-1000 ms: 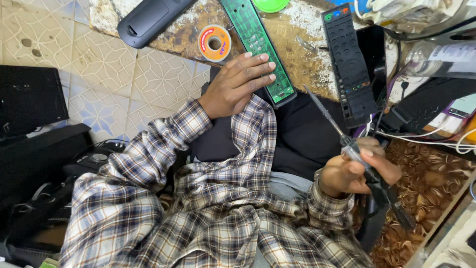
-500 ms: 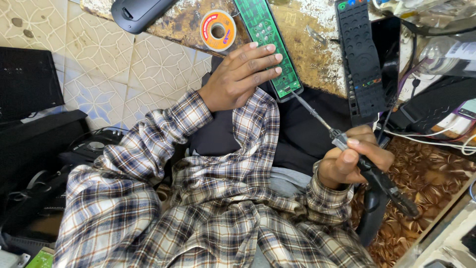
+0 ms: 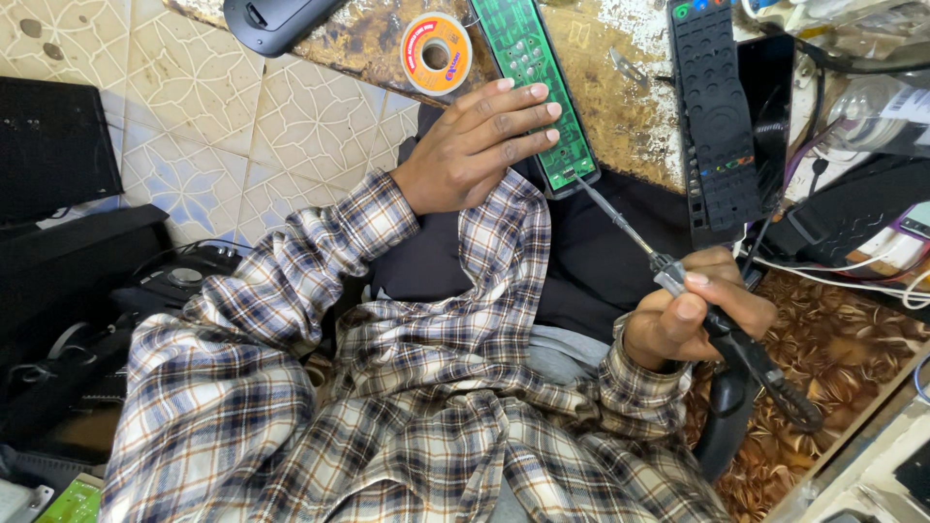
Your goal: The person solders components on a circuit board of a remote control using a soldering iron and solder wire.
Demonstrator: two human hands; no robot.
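Observation:
My left hand (image 3: pixel 480 145) lies flat, fingers together, pressing the near end of a long green circuit board (image 3: pixel 536 77) on a worn brown bench. My right hand (image 3: pixel 693 315) grips a black-handled soldering iron (image 3: pixel 678 281); its thin metal tip points up-left and meets the board's near corner. A black cord trails from the handle toward the lower right. Both arms wear plaid sleeves.
An orange spool of solder wire (image 3: pixel 436 51) sits left of the board. A black remote front with rubber keys (image 3: pixel 715 116) lies to the right, another black remote shell (image 3: pixel 276 19) at top left. Cables and dark equipment crowd both sides; patterned tiles (image 3: pixel 281 126) show at left.
The soldering iron's tip has moved up-left to the board's near corner. My left hand has stayed on the board while the view shifted slightly.

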